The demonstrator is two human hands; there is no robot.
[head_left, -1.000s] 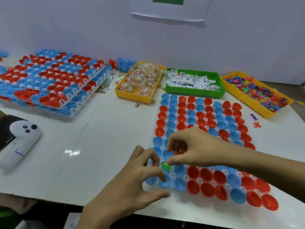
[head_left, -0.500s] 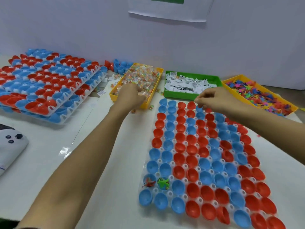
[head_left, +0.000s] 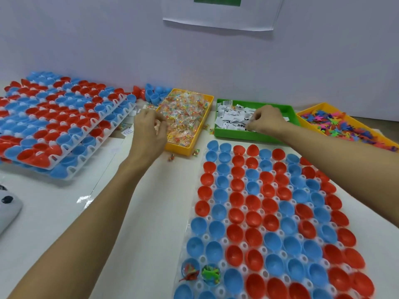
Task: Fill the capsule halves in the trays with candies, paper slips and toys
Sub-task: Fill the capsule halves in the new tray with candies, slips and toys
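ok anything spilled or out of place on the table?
Yes: a few wrapped candies lie loose on the table beside the yellow candy bin, outside it. A paper slip also lies loose left of that bin.

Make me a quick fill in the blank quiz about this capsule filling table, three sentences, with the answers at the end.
1. The left hand reaches into the yellow bin holding wrapped ____.
2. The right hand picks at paper slips in the ____ bin.
3. In the near tray, the only capsule halves with toys already in them are ____ in colour.

Answers: candies; green; blue
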